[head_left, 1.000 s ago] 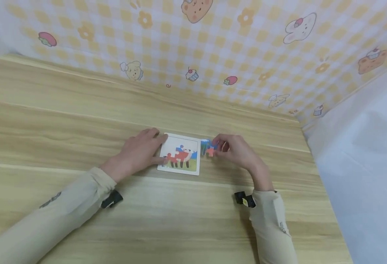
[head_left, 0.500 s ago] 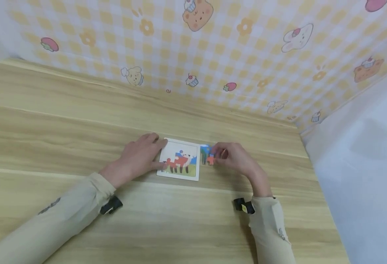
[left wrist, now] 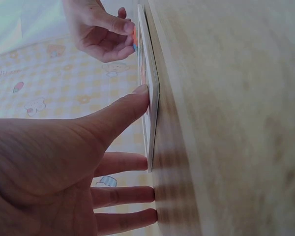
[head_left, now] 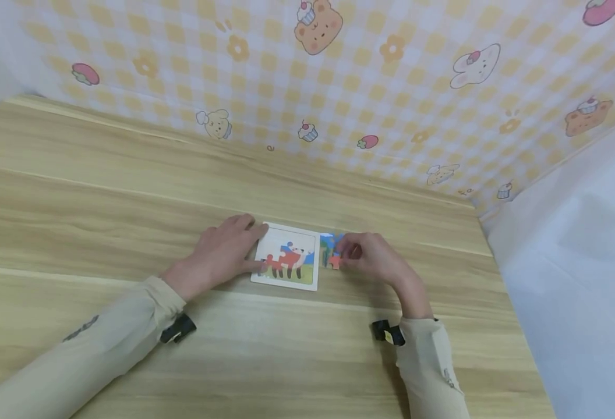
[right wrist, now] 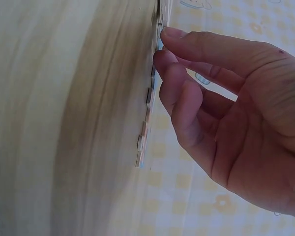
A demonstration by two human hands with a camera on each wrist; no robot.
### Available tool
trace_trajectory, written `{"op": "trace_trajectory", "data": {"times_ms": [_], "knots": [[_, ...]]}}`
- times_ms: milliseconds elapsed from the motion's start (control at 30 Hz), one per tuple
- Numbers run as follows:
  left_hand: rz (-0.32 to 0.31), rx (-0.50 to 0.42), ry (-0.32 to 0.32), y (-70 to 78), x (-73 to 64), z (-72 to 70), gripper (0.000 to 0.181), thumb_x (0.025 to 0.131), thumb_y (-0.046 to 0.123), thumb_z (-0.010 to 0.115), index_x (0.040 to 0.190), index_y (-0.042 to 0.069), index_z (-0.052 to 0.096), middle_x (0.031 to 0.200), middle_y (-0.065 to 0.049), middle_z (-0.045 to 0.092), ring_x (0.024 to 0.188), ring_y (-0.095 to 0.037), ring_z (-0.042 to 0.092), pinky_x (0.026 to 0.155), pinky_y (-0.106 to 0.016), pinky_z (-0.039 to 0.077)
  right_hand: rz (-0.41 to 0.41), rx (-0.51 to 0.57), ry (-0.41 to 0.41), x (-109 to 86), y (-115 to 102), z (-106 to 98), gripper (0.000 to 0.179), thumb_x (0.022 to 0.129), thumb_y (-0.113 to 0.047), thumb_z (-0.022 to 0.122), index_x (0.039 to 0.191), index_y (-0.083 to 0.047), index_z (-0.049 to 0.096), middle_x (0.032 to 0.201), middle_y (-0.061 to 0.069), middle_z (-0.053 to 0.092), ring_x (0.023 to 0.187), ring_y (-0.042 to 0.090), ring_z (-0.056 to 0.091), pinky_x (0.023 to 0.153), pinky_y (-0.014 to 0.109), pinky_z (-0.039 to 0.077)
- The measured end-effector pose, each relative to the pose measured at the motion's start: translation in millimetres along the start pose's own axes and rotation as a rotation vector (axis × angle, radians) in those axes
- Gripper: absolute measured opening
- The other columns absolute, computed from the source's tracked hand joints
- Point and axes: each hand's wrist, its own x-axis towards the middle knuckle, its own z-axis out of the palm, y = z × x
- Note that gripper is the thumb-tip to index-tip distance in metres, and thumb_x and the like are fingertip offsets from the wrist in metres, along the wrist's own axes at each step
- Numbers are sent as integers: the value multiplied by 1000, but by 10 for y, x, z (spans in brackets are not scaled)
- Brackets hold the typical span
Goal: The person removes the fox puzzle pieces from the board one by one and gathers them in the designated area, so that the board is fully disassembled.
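My left hand [head_left: 221,256] lies at the left side of a white square puzzle tray [head_left: 276,237], fingers fairly straight. Its thumb rests on the tray and the index finger touches its edge; the other fingertips touch the table, as the left wrist view shows. Joined pieces picturing a red animal [head_left: 290,259] fill the lower and right parts of the tray. Just right of the tray, my right hand [head_left: 373,256] pinches an orange-red puzzle piece [left wrist: 135,37] between thumb and fingers. Loose blue-and-green puzzle pieces [head_left: 325,247] lie by those fingertips, partly hidden by them.
The wooden table [head_left: 223,361] runs around both hands. Behind it hangs a yellow checked cloth [head_left: 265,87] with cartoon prints, and a white sheet [head_left: 569,250] covers the right side. A black wrist device [head_left: 179,329] sits below the left cuff, another [head_left: 388,331] below the right.
The head view has tilted up a little, so everything sits lower in it. My left hand stays on the tray; the orange-red piece has turned slightly at my right fingertips.
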Motion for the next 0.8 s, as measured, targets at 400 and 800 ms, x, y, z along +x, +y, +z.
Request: {"op": "trace_trajectory", "data": {"times_ms": [400,800], "knots": [[-3,-4,-3,2,0,9,73,77,34,75,136,3,46,126,-21,47,114,-36,43,78,-53,45,13,-3,19,23,-10,37,12,80,-4,70,88,-10,64,78,-2,60,71,15,53,66,30,46],[-1,-7,1,-2,-12,0,73,77,35,75,136,2,46,127,-21,47,115,-36,43,78,-54,45,27,-13,18,20,-17,46,12,80,-3,70,88,-9,64,78,-1,59,71,16,53,66,30,46]]}}
